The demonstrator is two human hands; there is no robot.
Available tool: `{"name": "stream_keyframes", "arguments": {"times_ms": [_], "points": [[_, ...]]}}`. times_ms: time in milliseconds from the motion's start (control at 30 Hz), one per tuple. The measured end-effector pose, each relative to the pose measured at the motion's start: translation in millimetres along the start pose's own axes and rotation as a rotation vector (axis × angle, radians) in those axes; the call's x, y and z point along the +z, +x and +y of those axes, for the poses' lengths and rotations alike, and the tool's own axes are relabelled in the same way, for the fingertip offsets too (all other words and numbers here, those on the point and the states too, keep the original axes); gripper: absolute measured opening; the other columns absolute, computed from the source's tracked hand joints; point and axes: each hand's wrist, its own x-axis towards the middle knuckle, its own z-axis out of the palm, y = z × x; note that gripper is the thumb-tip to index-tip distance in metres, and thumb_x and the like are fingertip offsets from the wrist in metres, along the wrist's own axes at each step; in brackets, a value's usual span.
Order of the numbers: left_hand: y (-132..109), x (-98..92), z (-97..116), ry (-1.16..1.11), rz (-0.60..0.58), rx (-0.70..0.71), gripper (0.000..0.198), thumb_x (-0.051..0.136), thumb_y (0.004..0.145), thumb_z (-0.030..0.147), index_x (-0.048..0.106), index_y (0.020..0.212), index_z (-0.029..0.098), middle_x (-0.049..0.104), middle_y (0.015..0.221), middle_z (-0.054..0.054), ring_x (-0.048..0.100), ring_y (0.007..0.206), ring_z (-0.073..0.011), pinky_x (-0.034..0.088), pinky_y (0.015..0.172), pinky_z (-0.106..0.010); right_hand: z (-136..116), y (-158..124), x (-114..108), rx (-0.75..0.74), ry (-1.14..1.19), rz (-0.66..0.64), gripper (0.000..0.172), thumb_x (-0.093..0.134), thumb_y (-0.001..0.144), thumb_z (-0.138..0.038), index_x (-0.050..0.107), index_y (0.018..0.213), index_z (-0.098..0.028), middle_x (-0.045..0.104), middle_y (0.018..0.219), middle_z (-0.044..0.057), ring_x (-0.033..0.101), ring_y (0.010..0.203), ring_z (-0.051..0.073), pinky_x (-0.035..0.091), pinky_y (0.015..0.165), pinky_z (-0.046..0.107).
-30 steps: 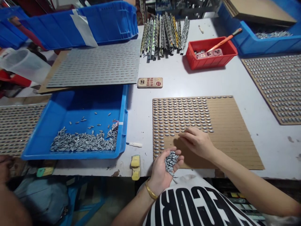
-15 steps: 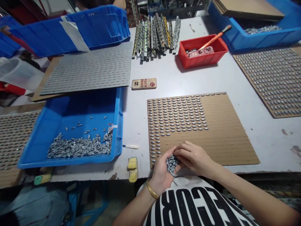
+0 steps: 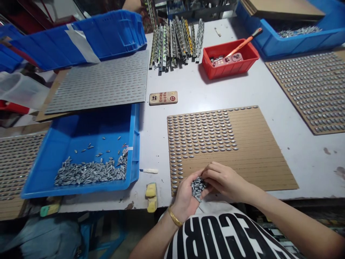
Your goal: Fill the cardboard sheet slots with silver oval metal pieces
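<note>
A heap of small grey spindle-shaped metal pieces [image 3: 198,187] lies in the cupped palm of my left hand [image 3: 185,196]. My right hand [image 3: 225,180] meets it at the heap's edge, fingertips pinched together; whatever they grip is hidden. Both hands are over the near edge of a grooved cardboard sheet [image 3: 261,154]. Rows of the same pieces [image 3: 201,131] fill its upper left part. A line of them follows the top edge, and shorter rows run down the left side. A gold bracelet [image 3: 175,217] circles my left wrist.
A blue bin [image 3: 136,154] at left holds loose pieces; a grey slotted panel [image 3: 99,81] rests over its back. Around the table are a patterned phone-like slab [image 3: 163,98], a red box [image 3: 230,68], yellow blocks [image 3: 151,198] and a filled card [image 3: 312,90] at right.
The view has shifted slightly. My hands stay together over the heap with hardly any movement, and the rows on the cardboard look the same.
</note>
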Motion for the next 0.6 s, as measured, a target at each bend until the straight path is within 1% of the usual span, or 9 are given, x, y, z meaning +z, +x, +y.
{"name": "stream_keyframes", "arguments": {"times_ms": [67, 133, 200, 267, 333, 433, 500, 600], "points": [[1, -1.7, 2, -0.014, 0.044, -0.001, 0.02, 0.06, 0.079, 0.018, 0.07, 0.095, 0.011, 0.068, 0.094, -0.009, 0.062, 0.086, -0.017, 0.052, 0.072, -0.026, 5, -2, 5, 0.009, -0.045, 0.065, 0.022, 0.043, 0.093, -0.015, 0.06, 0.107, -0.018, 0.059, 0.088, 0.007, 0.053, 0.079, 0.017, 0.046, 0.067, 0.028], [3, -3.4, 3, -0.012, 0.081, -0.014, 0.021, 0.061, 0.078, 0.019, 0.069, 0.096, 0.01, 0.068, 0.097, -0.01, 0.063, 0.088, -0.0192, 0.053, 0.079, -0.033, 8, -2, 8, 0.03, -0.064, 0.107, 0.023, 0.043, 0.094, -0.017, 0.06, 0.11, -0.019, 0.058, 0.086, 0.007, 0.054, 0.077, 0.016, 0.046, 0.066, 0.027], [4, -4.2, 4, 0.003, 0.096, -0.029, 0.024, 0.062, 0.078, 0.02, 0.068, 0.099, 0.01, 0.068, 0.099, -0.011, 0.064, 0.087, -0.0207, 0.053, 0.083, -0.038, 10, -2, 7, 0.048, -0.039, 0.121, 0.023, 0.042, 0.095, -0.019, 0.063, 0.106, -0.02, 0.058, 0.084, 0.007, 0.055, 0.075, 0.016, 0.047, 0.066, 0.027], [5, -3.7, 6, 0.01, 0.099, -0.026, 0.025, 0.061, 0.079, 0.02, 0.068, 0.101, 0.01, 0.069, 0.1, -0.012, 0.065, 0.086, -0.0212, 0.054, 0.084, -0.039, 9, -2, 3, 0.076, 0.025, 0.125, 0.023, 0.042, 0.095, -0.02, 0.064, 0.102, -0.02, 0.06, 0.084, 0.007, 0.057, 0.075, 0.015, 0.047, 0.067, 0.027], [5, -2.6, 8, 0.004, 0.102, -0.026, 0.026, 0.06, 0.08, 0.021, 0.067, 0.102, 0.009, 0.069, 0.098, -0.013, 0.066, 0.085, -0.0214, 0.054, 0.083, -0.037, 8, -1, -2, 0.133, 0.127, 0.154, 0.02, 0.044, 0.094, -0.023, 0.064, 0.097, -0.021, 0.062, 0.085, 0.006, 0.059, 0.076, 0.016, 0.048, 0.067, 0.027], [5, -1.6, 10, -0.006, 0.101, -0.047, 0.027, 0.059, 0.081, 0.023, 0.065, 0.103, 0.008, 0.07, 0.092, -0.013, 0.068, 0.08, -0.0207, 0.055, 0.077, -0.032, 9, 1, -4, 0.293, 0.326, 0.263, 0.014, 0.052, 0.091, -0.028, 0.064, 0.092, -0.021, 0.067, 0.084, 0.004, 0.062, 0.075, 0.016, 0.049, 0.066, 0.026], [5, -2.0, 11, -0.001, 0.094, -0.061, 0.027, 0.058, 0.082, 0.024, 0.064, 0.102, 0.008, 0.07, 0.088, -0.013, 0.068, 0.075, -0.0193, 0.055, 0.071, -0.029, 12, 3, -1, 0.382, 0.472, 0.313, 0.014, 0.056, 0.089, -0.032, 0.064, 0.089, -0.02, 0.068, 0.083, 0.004, 0.063, 0.075, 0.016, 0.05, 0.066, 0.026], [7, -3.7, 10, 0.012, 0.077, -0.068, 0.025, 0.057, 0.082, 0.025, 0.064, 0.1, 0.008, 0.069, 0.081, -0.01, 0.065, 0.066, -0.0158, 0.053, 0.063, -0.026, 17, 6, 8, 0.443, 0.663, 0.351, 0.016, 0.059, 0.086, -0.034, 0.063, 0.085, -0.019, 0.067, 0.08, 0.003, 0.062, 0.071, 0.015, 0.051, 0.065, 0.026]]}}
